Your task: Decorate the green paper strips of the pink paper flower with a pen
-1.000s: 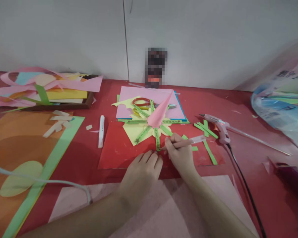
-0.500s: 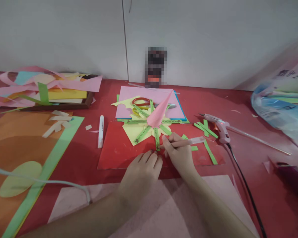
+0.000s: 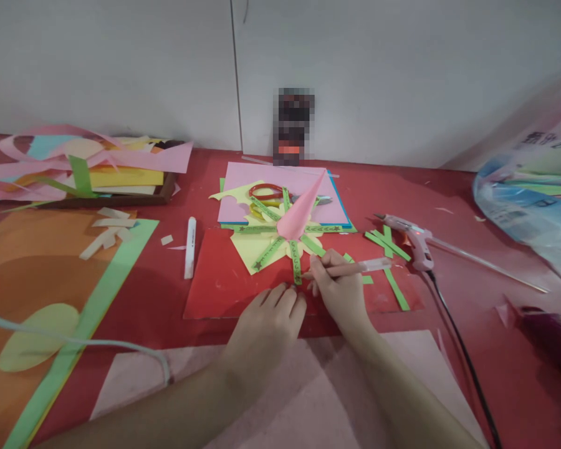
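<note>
My right hand [image 3: 339, 290] is closed round a pink pen [image 3: 355, 268], its tip at the lower end of a green paper strip [image 3: 297, 262]. That strip is one of several fanning out from a pink paper cone [image 3: 302, 212] on a yellow paper piece [image 3: 250, 249]. All of it lies on a red sheet [image 3: 219, 287]. My left hand [image 3: 266, 324] rests flat on the red sheet's near edge, fingers stretched toward the strip's end, holding nothing.
Red-handled scissors [image 3: 266, 192] lie on a pink sheet [image 3: 262, 181] behind the cone. A white marker [image 3: 190, 246] lies to the left, a pink glue gun [image 3: 409, 240] with black cord to the right, loose green strips [image 3: 388, 249] beside it. A tray of paper scraps [image 3: 88, 171] sits far left.
My right hand with the pen has shifted slightly up along the green strip. My left hand has stayed put.
</note>
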`<state>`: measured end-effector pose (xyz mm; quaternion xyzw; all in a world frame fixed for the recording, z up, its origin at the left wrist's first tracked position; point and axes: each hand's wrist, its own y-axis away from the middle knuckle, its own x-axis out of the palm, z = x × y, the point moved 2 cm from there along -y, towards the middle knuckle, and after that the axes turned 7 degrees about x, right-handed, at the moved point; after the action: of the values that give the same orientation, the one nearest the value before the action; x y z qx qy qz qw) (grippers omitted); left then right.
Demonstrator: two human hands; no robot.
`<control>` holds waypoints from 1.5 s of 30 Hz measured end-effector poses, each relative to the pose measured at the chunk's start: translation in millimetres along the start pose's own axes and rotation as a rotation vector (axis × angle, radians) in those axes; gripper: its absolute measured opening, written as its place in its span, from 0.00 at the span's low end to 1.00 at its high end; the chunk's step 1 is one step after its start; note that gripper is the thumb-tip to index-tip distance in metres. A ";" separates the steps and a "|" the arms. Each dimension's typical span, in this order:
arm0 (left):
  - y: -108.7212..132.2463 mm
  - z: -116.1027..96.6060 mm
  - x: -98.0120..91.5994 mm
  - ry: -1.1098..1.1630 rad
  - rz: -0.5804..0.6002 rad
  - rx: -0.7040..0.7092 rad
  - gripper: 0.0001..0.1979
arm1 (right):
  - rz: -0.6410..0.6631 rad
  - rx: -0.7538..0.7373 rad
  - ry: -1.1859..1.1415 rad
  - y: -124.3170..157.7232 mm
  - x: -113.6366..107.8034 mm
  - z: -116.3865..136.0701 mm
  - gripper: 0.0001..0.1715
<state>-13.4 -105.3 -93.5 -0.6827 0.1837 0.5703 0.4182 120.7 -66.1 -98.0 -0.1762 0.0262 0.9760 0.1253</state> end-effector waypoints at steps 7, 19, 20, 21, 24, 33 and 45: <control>-1.1 0.9 -1.2 0.010 0.001 -0.002 0.11 | -0.009 -0.023 0.064 0.4 0.0 -0.3 0.20; 0.2 0.4 -1.4 0.004 0.024 -0.011 0.10 | 0.007 -0.032 0.065 -0.3 -0.1 -1.2 0.19; 0.1 0.3 -1.4 0.005 0.022 -0.011 0.09 | 0.008 -0.028 0.060 -0.2 -0.2 -1.5 0.19; -0.1 0.3 -1.2 0.006 0.023 -0.009 0.09 | 0.010 -0.023 0.053 -0.1 -0.2 -1.7 0.19; -0.7 0.3 -1.3 0.002 0.028 -0.011 0.09 | 0.019 -0.021 0.054 0.0 -0.4 -1.4 0.18; -0.5 0.6 -2.1 0.010 0.040 -0.006 0.10 | 0.011 -0.035 0.110 0.0 -0.8 0.7 0.20; -0.2 0.9 -2.0 -0.005 0.014 0.001 0.10 | -0.013 -0.006 0.047 0.1 -0.9 -0.1 0.18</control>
<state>-14.3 -104.9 -91.6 -0.6795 0.1878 0.5751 0.4151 121.5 -66.4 -97.8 -0.1996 0.0251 0.9708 0.1305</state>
